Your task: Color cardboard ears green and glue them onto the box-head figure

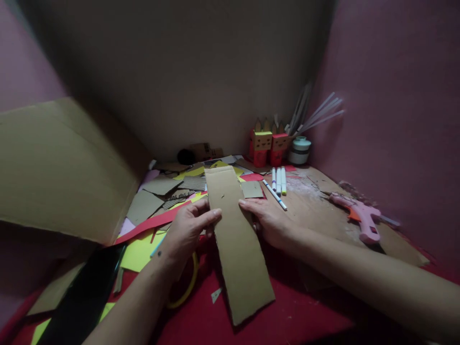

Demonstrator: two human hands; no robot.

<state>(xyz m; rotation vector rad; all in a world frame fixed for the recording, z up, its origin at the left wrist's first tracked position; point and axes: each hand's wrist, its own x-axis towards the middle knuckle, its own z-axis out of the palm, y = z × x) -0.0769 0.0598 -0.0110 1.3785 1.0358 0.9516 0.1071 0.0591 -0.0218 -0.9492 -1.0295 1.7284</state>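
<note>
A long brown cardboard strip is held up between my two hands, its near end tilted toward me over the red table cover. My left hand grips its left edge, thumb on top and fingers curled beneath. On the opposite edge my right hand pinches the strip the same way, its lower fingers partly hidden. Beneath my left wrist lies a yellow ring, probably a tape roll or handle; I cannot tell which. A red paper strip runs just left of that hand.
A pink glue gun rests at the right. Several markers lie behind my right hand, near red boxes with drawn faces and a pale green jar. Cardboard scraps and yellow paper cover the left; a large cardboard panel stands there.
</note>
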